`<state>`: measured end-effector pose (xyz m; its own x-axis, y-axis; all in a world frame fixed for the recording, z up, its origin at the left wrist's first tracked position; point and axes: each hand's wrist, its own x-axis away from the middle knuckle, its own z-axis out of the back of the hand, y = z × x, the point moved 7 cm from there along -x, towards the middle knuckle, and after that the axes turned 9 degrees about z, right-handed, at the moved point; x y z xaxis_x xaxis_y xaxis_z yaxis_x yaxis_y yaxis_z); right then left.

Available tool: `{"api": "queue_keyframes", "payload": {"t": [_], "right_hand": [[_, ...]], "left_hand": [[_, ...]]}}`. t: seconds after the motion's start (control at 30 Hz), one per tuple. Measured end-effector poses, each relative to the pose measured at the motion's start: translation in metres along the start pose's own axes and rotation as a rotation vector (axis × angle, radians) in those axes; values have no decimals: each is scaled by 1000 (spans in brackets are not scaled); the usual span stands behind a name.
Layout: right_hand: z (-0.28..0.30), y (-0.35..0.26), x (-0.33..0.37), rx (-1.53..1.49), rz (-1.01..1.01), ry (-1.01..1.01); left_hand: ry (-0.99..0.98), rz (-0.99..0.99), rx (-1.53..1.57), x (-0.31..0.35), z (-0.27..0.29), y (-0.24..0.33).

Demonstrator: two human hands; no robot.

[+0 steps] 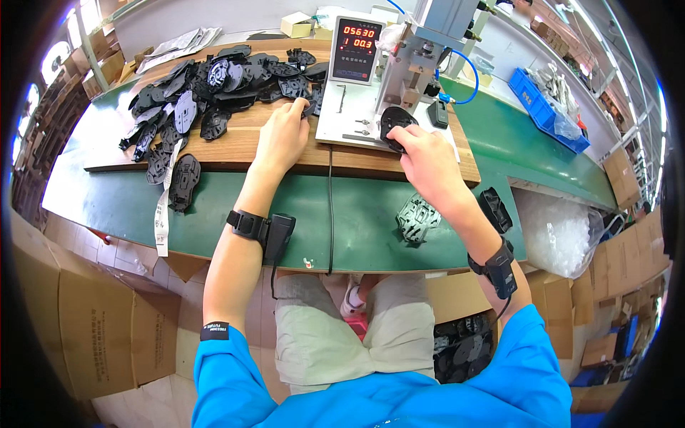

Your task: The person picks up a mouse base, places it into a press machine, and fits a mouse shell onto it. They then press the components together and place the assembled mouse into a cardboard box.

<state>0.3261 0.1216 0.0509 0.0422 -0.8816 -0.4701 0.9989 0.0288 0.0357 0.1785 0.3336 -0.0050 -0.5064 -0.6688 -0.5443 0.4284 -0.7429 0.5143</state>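
My right hand grips a black oval plastic shell, thumb and fingers at its near edge. The shell sits under the head of a bench press, over its white base plate. At the plate's left edge, my left hand is closed on a dark plastic part, mostly hidden by the fingers. Left of that hand, a heap of black plastic shells covers much of the wooden board. The press's display box with red lit digits stands behind the plate.
On the green bench lie a grey-green cluster of plastic parts and a black shell. A black cable hangs over the front edge. A blue bin stands back right; a carton of black parts is below.
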Motion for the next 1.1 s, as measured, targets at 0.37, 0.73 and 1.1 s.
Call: {"api": "queue_keyframes", "payload": {"t": [0.37,0.73,1.1], "right_hand": [[-2,-1,-2,-44,11,-26],[-2,-1,0,-57,-39,-4],[-3,-4,-1,1,-22,-3]], "left_hand": [[-2,-47,-15,2,6,4],[-20,22,25,2,1,1],[-64,93,55,1,3,1]]}}
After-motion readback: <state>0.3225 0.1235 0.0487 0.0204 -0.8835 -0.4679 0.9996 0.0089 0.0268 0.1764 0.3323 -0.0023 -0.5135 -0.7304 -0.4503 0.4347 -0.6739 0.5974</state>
